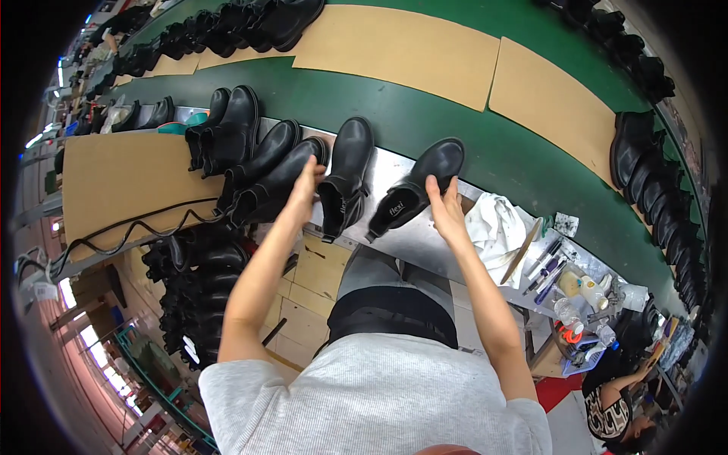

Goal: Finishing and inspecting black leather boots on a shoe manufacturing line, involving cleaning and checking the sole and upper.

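Head view, left hand: the left hand point(305, 184) is raised from a bent forearm that comes up from the lower edge; the fingers are closed narrowly on the shaft of a black ankle boot point(277, 186) lying on its side.
Head view, right hand: the right hand point(444, 206) is stretched forward on a straighter arm, fingers spread wide and laid against the heel and shaft of a second black boot point(417, 189); a firm grasp cannot be told.
Between the hands: a third black boot point(347, 174) is stood upright on the metal shelf point(413, 239), touched by neither hand.
Beyond the left hand: more black boots point(227, 136) are lined up, with a brown cardboard sheet point(121, 182) further left.
Beside the right hand: a white cloth point(497, 227) is lain just to its right, then pens and small bottles point(576, 292).
Ahead of both hands: a green conveyor belt point(425, 121) is seen.
Hidden: the left palm and fingertips are covered by the boot; the dark pile below the left forearm is hard to make out; another person at the lower right is cut off by the rim.
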`<state>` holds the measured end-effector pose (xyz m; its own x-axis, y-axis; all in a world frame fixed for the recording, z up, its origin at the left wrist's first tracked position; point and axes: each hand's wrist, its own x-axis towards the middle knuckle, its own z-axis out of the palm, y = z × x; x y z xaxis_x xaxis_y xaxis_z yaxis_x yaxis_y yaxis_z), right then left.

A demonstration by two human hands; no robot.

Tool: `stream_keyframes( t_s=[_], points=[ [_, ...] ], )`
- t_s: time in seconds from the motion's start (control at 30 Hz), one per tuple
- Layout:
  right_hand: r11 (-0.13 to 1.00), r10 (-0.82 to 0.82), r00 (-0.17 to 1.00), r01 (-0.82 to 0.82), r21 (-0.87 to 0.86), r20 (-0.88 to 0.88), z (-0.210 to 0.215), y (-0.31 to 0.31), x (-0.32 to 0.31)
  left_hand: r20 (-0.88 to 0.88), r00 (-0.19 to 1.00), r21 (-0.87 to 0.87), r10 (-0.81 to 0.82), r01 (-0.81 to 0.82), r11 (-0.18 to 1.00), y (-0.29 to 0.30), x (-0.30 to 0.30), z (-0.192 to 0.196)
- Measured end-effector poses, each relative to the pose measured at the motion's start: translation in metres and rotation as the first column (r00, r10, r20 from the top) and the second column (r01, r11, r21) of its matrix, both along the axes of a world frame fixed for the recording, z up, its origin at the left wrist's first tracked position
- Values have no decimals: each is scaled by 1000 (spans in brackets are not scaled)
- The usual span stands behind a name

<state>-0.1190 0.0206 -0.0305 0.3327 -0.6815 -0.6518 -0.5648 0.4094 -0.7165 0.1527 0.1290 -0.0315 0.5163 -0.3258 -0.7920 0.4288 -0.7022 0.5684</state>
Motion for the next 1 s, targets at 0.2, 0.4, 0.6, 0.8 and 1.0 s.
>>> stream_keyframes(
  t_s=[0.2,0.4,0.6,0.8,1.0],
  points=[
    [960,-112,994,110,258,-6,9,14,33,-218,966,-188,-141,100,977,-6,-16,-30],
    [866,-474,772,321,383,425,4,21,31,-252,923,-347,-290,194,918,-20,-11,15],
    [523,-817,412,237,819,402,-10,33,5,-233,747,-506,-623,454,734,-32,-8,84],
    [739,-670,641,528,417,375,0,33,4,-275,779,-375,-564,453,809,-51,-17,64],
    [834,-534,792,552,28,296,59,9,23,-837,424,-416,-345,-83,906,-52,-39,11]
  ],
)
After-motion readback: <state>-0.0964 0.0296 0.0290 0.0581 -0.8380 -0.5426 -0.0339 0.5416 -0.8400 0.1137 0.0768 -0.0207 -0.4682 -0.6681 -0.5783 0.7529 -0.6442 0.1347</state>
